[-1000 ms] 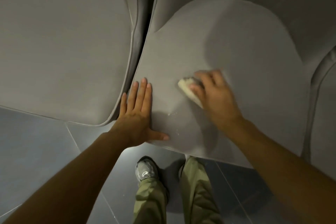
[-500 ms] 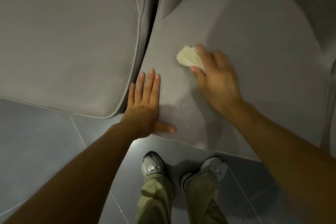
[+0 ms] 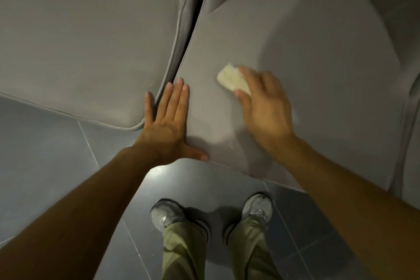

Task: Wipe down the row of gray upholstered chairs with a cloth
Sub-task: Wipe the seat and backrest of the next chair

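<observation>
Pinching the cloth under the curled right grip, against the chair seat near its left edge, bare seat lying rightward; bracing at that edge with the left grip spread flat.

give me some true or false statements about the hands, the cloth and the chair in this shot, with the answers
1. The right hand holds the cloth against the chair seat. True.
2. The left hand grips a second cloth. False: it lies flat with straight fingers near that seat's edge and holds nothing.
3. The cloth is dark blue. False: it is pale cream.
4. The person stands on a tiled floor in gray shoes. True.
5. The cloth lies on the floor. False: it is on the seat, under the right hand's fingers.
</observation>
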The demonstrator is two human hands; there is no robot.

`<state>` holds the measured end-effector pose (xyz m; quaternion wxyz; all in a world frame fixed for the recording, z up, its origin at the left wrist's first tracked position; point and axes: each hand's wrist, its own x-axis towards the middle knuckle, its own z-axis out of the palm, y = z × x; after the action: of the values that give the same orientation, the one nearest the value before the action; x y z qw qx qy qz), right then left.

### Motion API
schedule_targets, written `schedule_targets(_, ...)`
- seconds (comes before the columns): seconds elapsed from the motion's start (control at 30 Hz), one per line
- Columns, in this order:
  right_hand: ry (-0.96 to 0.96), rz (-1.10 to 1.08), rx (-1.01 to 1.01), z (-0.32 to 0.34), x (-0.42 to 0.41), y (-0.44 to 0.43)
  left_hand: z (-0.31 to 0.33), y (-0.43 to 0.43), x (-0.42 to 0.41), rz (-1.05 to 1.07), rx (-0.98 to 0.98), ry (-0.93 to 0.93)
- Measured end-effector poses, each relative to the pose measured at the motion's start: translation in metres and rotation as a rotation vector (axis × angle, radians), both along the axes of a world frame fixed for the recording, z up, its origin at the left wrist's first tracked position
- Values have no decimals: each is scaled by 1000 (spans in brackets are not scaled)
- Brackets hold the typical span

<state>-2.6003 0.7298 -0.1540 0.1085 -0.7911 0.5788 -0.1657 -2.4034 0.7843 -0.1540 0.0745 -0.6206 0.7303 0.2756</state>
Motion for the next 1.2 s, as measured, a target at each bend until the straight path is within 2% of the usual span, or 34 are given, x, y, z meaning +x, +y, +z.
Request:
schedule_targets(0.07,30,-54,85,-7,8,-13,-3,-1,0,12,20,18)
schedule_targets(0.17,53,-84,14,-19,21,10,-6,-2,0,5,-4,39)
schedule_targets(0.3,-2,47,-29,-22,25,90,-6,3,3,-21,-17,55)
schedule_targets(0.37,-40,157,0,-17,20,119,-6,10,8,-86,-49,59)
schedule_targets(0.43,-70,170,47,-11,12,131,-6,17,15,-144,-98,43)
schedule_targets(0.5,-152,-3,7,-4,1,125,-6,21,20,-177,-112,23)
schedule_targets(0.6,-129,-330,-77,-6,-12,97,-8,22,23,-224,-146,-9)
schedule_targets(0.67,-91,-398,-55,-14,0,92,-9,21,22,-238,-144,-10)
schedule_targets(0.83,-200,-136,12,-15,56,141,-14,28,31,-233,-155,-57)
schedule_targets(0.97,-196,-318,-122,-3,41,93,-12,29,42,-237,-174,-78)
schedule_targets(1.07,-121,-391,-97,-10,47,69,-14,28,47,-229,-177,-64)
schedule_targets(1.13,-34,-302,-79,-20,68,92,-16,28,52,-235,-176,-73)
schedule_targets(1.2,-91,-112,-32,-26,84,124,-15,27,57,-239,-167,-84)
